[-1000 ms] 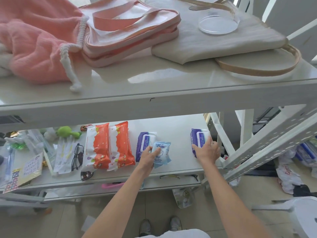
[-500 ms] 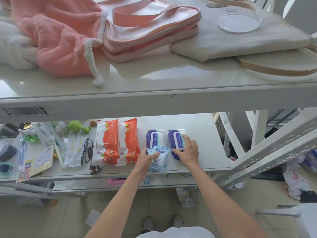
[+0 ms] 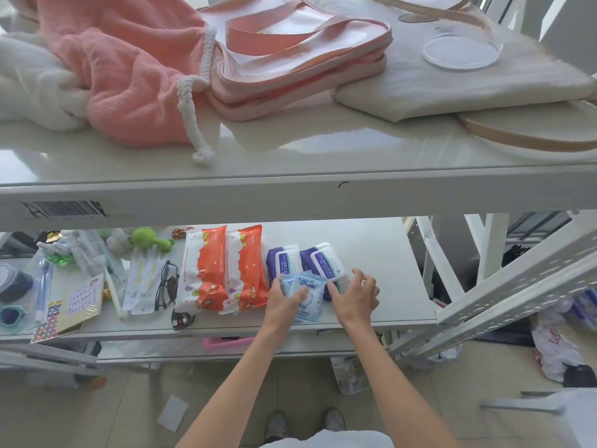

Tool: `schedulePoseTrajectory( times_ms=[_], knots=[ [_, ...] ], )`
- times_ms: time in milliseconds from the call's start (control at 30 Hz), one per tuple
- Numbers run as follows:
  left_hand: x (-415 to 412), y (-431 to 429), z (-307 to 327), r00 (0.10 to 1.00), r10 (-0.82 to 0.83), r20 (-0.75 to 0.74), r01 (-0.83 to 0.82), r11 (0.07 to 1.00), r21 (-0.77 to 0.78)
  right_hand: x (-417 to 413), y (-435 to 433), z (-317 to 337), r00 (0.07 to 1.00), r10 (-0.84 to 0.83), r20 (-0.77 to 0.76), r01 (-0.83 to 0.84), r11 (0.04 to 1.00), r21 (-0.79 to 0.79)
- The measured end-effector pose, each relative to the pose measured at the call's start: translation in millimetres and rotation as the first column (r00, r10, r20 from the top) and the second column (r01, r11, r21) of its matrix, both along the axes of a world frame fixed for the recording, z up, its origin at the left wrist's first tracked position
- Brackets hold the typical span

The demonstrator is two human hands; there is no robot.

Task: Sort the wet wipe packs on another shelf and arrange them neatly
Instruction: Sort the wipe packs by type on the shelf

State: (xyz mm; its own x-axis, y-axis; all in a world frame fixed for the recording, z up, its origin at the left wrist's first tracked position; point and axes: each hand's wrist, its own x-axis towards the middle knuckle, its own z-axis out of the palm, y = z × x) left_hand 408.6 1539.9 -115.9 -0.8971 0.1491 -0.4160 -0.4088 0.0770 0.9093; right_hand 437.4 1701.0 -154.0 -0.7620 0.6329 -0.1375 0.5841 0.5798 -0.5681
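On the lower shelf (image 3: 387, 253) two orange-and-white wipe packs (image 3: 223, 270) lie side by side. Right of them lie two purple packs with white lids, one (image 3: 282, 258) beside the other (image 3: 324, 260). A small light-blue wipe pack (image 3: 308, 300) lies in front of the purple ones. My left hand (image 3: 284, 302) holds the blue pack at its left edge. My right hand (image 3: 355, 294) hovers with fingers spread just right of the blue pack, by the right purple pack's near end.
Left on the lower shelf lie black glasses (image 3: 164, 286), white sachets (image 3: 142, 279), a green toy (image 3: 145, 239), sticker sheets and toothbrushes. The upper shelf (image 3: 290, 189) carries a pink towel bag, a pink tote and a cream bag. A slanted perforated rail (image 3: 517, 286) stands at right.
My right hand slid the second purple pack leftward beside the first, then let go and spread its fingers. My left hand kept the blue pack.
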Motion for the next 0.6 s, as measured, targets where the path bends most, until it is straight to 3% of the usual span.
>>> schedulePoseTrajectory(
  times_ms=[67,100,167,200,267,333,400,433,500,533,567,600],
  knots=[
    [3.8,14.2,-0.3,0.998,0.008,0.058,-0.014,0.994,0.106,18.7,3.4,4.8,0.995,-0.048,-0.084,0.038,0.992,-0.124],
    [6.1,22.3,-0.1,0.998,-0.002,0.068,-0.008,0.99,0.143,27.7,6.0,10.3,0.99,-0.037,-0.139,-0.001,0.964,-0.266],
    [11.1,39.4,2.6,0.998,-0.05,0.043,0.044,0.989,0.143,42.9,13.3,24.7,0.979,0.002,-0.203,-0.12,0.815,-0.567],
    [12.9,48.4,3.1,0.995,-0.089,0.036,0.083,0.988,0.129,48.1,18.5,29.6,0.975,0.021,-0.219,-0.158,0.76,-0.63],
    [13.3,66.6,1.0,0.985,-0.154,0.08,0.137,0.973,0.186,55.4,32.2,31.1,0.973,0.02,-0.23,-0.166,0.752,-0.637],
    [11.5,84.2,0.2,0.957,-0.235,0.172,0.166,0.925,0.343,58.7,50.0,30.6,0.973,0.003,-0.23,-0.149,0.772,-0.617],
    [8.4,99.5,2.1,0.935,-0.314,0.164,0.23,0.891,0.391,62.0,68.9,28.1,0.965,-0.085,-0.246,-0.106,0.735,-0.669],
    [7.3,106.7,4.6,0.938,-0.335,0.087,0.296,0.907,0.301,63.5,78.6,27.6,0.957,-0.142,-0.254,-0.079,0.714,-0.695],
    [2.0,118.4,3.5,0.892,-0.413,-0.182,0.389,0.908,-0.153,62.0,96.6,26.4,0.936,-0.245,-0.252,-0.001,0.715,-0.699],
    [-2.4,121.8,0.3,0.815,-0.504,-0.286,0.352,0.822,-0.448,58.9,104.8,23.3,0.927,-0.288,-0.239,0.048,0.726,-0.686],
    [-7.3,123.1,-4.0,0.726,-0.615,-0.309,0.283,0.676,-0.68,54.2,112.6,19.0,0.92,-0.322,-0.222,0.097,0.739,-0.667],
    [-12.3,121.3,-9.7,0.652,-0.716,-0.25,0.246,0.511,-0.823,48.0,119.6,15.0,0.915,-0.35,-0.2,0.144,0.746,-0.65]
  ],
)
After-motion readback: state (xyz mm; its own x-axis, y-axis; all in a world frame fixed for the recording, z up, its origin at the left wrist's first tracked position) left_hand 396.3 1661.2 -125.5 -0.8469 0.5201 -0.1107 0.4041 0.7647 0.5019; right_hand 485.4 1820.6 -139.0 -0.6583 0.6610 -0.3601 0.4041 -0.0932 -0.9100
